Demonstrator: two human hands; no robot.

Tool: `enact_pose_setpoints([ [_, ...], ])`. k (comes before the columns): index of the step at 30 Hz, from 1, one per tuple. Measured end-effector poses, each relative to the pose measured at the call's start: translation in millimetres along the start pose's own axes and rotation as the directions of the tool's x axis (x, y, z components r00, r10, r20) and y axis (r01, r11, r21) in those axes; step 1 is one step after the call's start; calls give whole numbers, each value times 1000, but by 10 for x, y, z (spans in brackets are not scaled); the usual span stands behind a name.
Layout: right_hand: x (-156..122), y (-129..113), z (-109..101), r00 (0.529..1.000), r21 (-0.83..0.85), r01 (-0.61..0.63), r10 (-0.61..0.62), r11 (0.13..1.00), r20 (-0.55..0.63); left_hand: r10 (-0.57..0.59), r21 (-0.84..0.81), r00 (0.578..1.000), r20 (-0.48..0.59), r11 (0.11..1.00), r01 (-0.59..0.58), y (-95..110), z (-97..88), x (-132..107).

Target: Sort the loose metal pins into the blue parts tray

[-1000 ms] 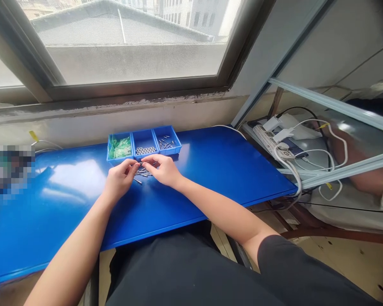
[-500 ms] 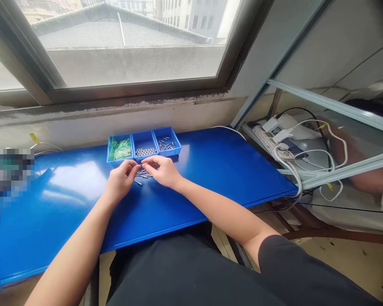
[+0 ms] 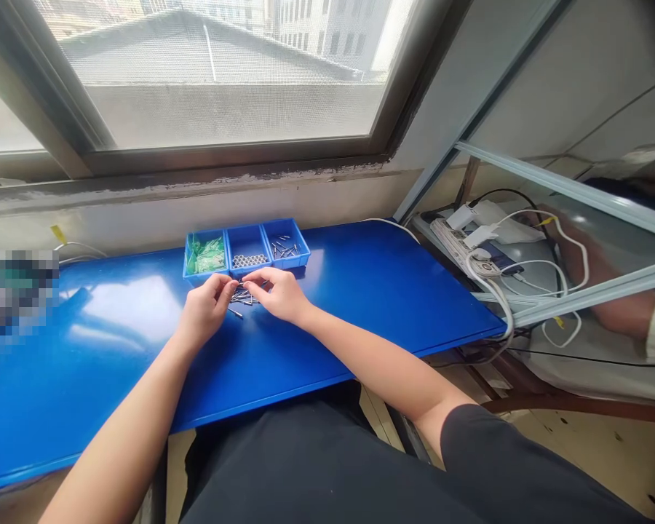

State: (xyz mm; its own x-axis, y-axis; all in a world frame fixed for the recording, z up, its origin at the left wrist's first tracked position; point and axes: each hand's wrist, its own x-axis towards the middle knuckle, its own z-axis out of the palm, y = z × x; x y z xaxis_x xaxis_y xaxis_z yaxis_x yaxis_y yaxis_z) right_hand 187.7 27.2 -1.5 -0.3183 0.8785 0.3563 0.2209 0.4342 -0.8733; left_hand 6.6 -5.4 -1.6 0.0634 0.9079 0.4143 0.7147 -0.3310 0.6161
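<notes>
Side by side over the blue table, my left hand (image 3: pixel 206 306) and my right hand (image 3: pixel 279 295) are both closed in a pinch, fingertips nearly meeting. Whatever small piece sits between the fingertips is too small to make out. Beneath them lies a loose pile of thin metal rods (image 3: pixel 244 297), partly covered by the fingers. Just beyond stands a blue three-part bin (image 3: pixel 201 276). Its left compartment holds green plastic pieces or bags (image 3: pixel 207 256), the middle one several silvery ring-like parts (image 3: pixel 249 260), the right one several small pointed metal pieces (image 3: pixel 284 249).
The blue table (image 3: pixel 360 291) runs along a wall under a window (image 3: pixel 223 109). To the right, a metal frame (image 3: pixel 578 189) borders a power strip (image 3: pixel 463 247) with white cables. Behind it a person's arm (image 3: pixel 622 306) shows. A blurred-out object (image 3: pixel 14 291) lies at left.
Both hands stay in nearly the same place, with the fingertips shifting only slightly. The view has moved a little. The bin and the rods look unchanged.
</notes>
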Motion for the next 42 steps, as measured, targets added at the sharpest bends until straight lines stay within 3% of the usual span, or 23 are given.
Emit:
enact_pose_setpoints([
  [6, 10, 20, 5, 999, 0, -28, 28, 1000, -24, 20, -22, 1000, -10, 1000, -20, 39, 1, -6],
  [26, -25, 18, -17, 994, -75, 80, -73, 994, 86, 109, -76, 992, -60, 991, -113, 2, 4, -17],
  [32, -31, 4, 0, 996, -39, 25, -22, 999, 89, 76, -29, 995, -72, 997, -78, 49, -10, -21],
  [35, -27, -6, 13, 997, 66, -58, 54, 996, 58, 79, -74, 996, -27, 994, -81, 38, 9, -27],
  [42, -10, 33, 21, 976, 264, -200, 170, 944, 134, 39, -101, 999, 22, 994, -37, -8, 44, -32],
])
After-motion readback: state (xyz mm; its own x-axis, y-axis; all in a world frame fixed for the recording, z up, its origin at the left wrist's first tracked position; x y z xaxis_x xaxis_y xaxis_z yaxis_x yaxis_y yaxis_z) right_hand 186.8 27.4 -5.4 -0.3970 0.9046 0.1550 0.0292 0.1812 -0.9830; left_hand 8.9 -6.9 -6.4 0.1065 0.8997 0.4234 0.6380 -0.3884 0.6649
